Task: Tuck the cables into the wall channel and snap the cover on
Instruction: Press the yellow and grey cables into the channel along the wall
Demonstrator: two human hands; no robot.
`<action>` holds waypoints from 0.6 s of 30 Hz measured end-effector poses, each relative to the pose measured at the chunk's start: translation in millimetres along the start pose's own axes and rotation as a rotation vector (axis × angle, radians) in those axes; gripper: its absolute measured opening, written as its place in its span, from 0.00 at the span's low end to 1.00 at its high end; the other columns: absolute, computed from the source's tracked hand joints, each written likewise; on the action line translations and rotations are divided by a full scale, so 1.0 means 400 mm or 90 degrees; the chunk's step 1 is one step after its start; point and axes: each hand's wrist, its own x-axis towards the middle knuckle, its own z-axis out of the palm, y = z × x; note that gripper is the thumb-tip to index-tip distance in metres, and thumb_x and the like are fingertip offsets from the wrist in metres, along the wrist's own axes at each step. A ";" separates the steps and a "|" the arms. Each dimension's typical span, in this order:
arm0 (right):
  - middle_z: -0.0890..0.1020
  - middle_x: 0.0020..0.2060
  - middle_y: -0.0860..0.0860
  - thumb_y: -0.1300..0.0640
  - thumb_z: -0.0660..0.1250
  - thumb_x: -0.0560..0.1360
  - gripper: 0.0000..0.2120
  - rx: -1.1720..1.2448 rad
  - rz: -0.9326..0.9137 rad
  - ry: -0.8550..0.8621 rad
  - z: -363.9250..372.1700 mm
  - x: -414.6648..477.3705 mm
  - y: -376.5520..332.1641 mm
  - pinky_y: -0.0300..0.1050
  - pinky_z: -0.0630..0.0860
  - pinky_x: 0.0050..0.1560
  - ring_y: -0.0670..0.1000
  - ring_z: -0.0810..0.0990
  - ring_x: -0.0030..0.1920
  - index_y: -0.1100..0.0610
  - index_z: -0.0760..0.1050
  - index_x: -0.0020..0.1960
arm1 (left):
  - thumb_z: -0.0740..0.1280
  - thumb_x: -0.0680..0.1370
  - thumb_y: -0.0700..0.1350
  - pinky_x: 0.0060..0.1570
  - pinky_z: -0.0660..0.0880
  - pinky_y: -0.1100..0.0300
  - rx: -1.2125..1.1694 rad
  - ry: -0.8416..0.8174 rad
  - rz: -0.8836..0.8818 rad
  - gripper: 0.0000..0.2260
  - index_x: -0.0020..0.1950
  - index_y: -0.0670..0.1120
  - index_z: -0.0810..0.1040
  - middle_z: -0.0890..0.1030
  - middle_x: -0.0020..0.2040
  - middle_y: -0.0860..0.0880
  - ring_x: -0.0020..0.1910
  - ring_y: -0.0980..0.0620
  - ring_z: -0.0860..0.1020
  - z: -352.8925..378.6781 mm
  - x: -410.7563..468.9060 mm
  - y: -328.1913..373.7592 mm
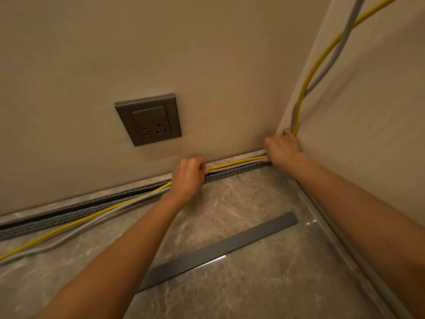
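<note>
A slotted grey channel (232, 172) runs along the foot of the wall. A yellow cable (236, 164) and a grey cable (110, 209) come down the corner and follow the channel leftward. Between my hands they lie in the channel. Left of my left hand they trail out onto the floor. My left hand (187, 178) grips both cables at the channel's middle. In the corner, my right hand (282, 147) holds the cables where they bend into the channel. The flat grey cover strip (218, 252) lies loose on the floor.
A grey wall socket (149, 119) sits above my left hand. The side wall (368, 111) closes off the right, with a skirting strip (340, 238) along its foot. The marble floor (264, 284) spreads out below my arms.
</note>
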 end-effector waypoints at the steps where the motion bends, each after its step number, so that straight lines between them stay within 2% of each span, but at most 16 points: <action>1: 0.80 0.59 0.58 0.57 0.64 0.78 0.12 -0.001 0.004 -0.004 -0.003 0.002 -0.001 0.47 0.60 0.68 0.56 0.76 0.61 0.60 0.75 0.59 | 0.65 0.74 0.35 0.43 0.74 0.50 0.031 -0.003 0.013 0.05 0.40 0.39 0.79 0.83 0.45 0.39 0.48 0.37 0.79 -0.001 -0.001 0.002; 4: 0.80 0.59 0.57 0.58 0.63 0.78 0.12 -0.007 0.004 -0.016 -0.010 0.004 -0.004 0.47 0.60 0.68 0.56 0.76 0.62 0.59 0.75 0.60 | 0.63 0.71 0.33 0.44 0.74 0.49 0.100 -0.019 0.043 0.07 0.42 0.41 0.80 0.84 0.47 0.40 0.49 0.36 0.79 -0.004 -0.004 0.007; 9: 0.80 0.60 0.57 0.58 0.63 0.78 0.12 -0.015 -0.007 -0.025 -0.012 0.014 -0.009 0.47 0.60 0.68 0.56 0.76 0.62 0.60 0.74 0.60 | 0.62 0.73 0.34 0.45 0.74 0.49 0.245 -0.051 0.087 0.08 0.47 0.41 0.79 0.82 0.50 0.40 0.51 0.37 0.78 -0.015 -0.008 0.021; 12: 0.80 0.60 0.56 0.59 0.63 0.78 0.13 -0.009 -0.008 -0.025 -0.014 0.026 -0.012 0.46 0.60 0.69 0.56 0.76 0.63 0.59 0.74 0.61 | 0.61 0.73 0.33 0.43 0.73 0.48 0.229 -0.051 0.101 0.07 0.45 0.39 0.78 0.80 0.50 0.38 0.50 0.37 0.77 -0.014 -0.005 0.018; 15: 0.80 0.59 0.56 0.61 0.60 0.78 0.12 0.009 -0.010 -0.025 -0.004 0.036 -0.013 0.46 0.59 0.69 0.56 0.76 0.62 0.59 0.75 0.60 | 0.61 0.72 0.31 0.38 0.69 0.50 0.203 -0.043 0.112 0.06 0.44 0.37 0.77 0.76 0.52 0.39 0.49 0.37 0.76 -0.007 -0.001 0.014; 18: 0.81 0.58 0.57 0.66 0.57 0.78 0.13 0.032 -0.020 -0.012 0.004 0.039 -0.012 0.46 0.59 0.70 0.56 0.76 0.62 0.60 0.76 0.59 | 0.61 0.72 0.30 0.40 0.72 0.48 0.222 -0.045 0.116 0.07 0.45 0.37 0.77 0.76 0.52 0.39 0.49 0.36 0.76 -0.002 0.006 0.017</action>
